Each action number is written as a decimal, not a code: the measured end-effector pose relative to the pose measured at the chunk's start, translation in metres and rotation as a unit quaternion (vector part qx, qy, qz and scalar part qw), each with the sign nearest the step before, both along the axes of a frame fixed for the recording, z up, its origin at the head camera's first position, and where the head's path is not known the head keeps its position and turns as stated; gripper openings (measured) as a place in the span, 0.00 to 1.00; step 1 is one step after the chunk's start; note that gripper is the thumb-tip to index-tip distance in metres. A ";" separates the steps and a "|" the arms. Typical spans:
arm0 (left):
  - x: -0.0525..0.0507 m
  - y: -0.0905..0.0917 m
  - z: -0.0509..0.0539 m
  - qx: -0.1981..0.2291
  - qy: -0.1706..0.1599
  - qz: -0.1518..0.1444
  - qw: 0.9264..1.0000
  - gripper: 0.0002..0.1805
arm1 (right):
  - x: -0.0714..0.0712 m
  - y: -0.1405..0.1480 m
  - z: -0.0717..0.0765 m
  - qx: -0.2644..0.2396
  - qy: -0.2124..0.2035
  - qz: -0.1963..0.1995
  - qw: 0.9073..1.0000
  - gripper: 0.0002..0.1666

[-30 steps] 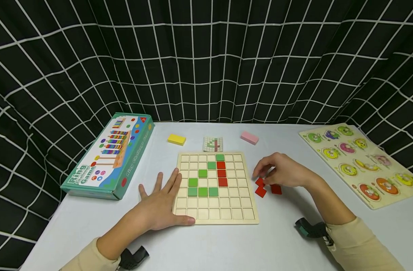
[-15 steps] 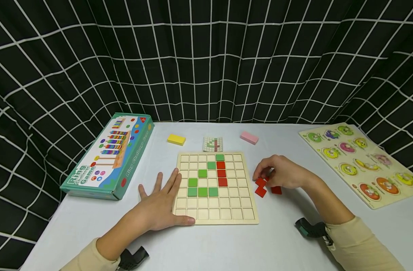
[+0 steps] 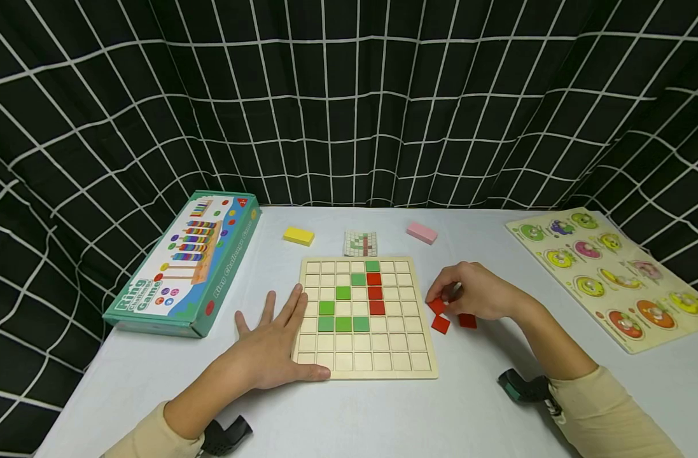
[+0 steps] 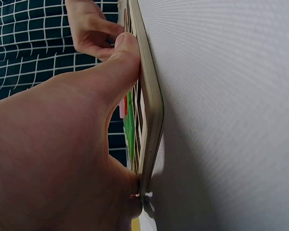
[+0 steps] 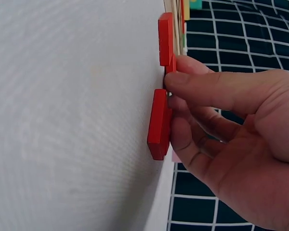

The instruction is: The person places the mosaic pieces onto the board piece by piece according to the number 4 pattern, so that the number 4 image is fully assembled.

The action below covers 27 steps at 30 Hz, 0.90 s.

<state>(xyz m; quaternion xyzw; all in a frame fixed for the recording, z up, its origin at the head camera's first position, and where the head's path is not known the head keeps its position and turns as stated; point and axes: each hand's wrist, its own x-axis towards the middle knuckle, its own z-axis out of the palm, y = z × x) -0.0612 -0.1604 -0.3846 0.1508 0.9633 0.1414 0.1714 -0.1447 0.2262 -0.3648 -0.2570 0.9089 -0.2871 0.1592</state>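
A wooden grid board (image 3: 354,378) lies on the table, with green tiles (image 3: 343,324) in a stepped shape and a column of red tiles (image 3: 375,292) in its cells. My left hand (image 3: 268,353) rests at the board's left side with fingers spread. Its thumb lies on the near edge, as the left wrist view also shows. Right of the board, my right hand (image 3: 479,291) pinches a red square tile (image 3: 437,306) between thumb and index finger, low over the table. Loose red tiles lie by it, one nearer (image 3: 440,324) and one to the right (image 3: 467,320).
A small pattern card (image 3: 360,243) lies behind the board, between a yellow block (image 3: 299,236) and a pink block (image 3: 422,233). A green game box (image 3: 182,264) is at left. A fruit puzzle board (image 3: 612,273) lies at right. A black gridded curtain (image 3: 349,114) hangs behind.
My right fingers have shifted slightly among the loose red tiles, and the tile at the fingertips has moved a little to the left. My left hand and the board have stayed put.
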 end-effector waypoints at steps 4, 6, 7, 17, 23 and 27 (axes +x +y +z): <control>0.000 0.001 0.000 -0.004 0.001 0.000 1.000 0.76 | 0.000 0.000 0.001 -0.006 0.012 0.000 1.000 0.19; 0.000 0.001 0.000 -0.003 0.001 0.000 1.000 0.76 | 0.000 0.001 0.001 -0.008 0.014 -0.004 1.000 0.19; 0.000 0.001 0.000 -0.003 0.002 0.000 1.000 0.75 | 0.001 0.001 0.002 -0.009 0.015 -0.007 1.000 0.19; 0.000 0.001 0.000 -0.003 -0.002 0.001 1.000 0.75 | 0.004 -0.004 0.007 -0.024 -0.017 -0.037 0.999 0.17; 0.000 0.000 0.001 -0.001 -0.001 -0.002 1.000 0.75 | 0.007 -0.010 0.009 -0.024 -0.029 -0.067 0.997 0.17; 0.000 0.000 0.001 -0.002 -0.001 -0.004 1.000 0.75 | 0.009 -0.014 0.011 -0.029 -0.032 -0.087 0.995 0.16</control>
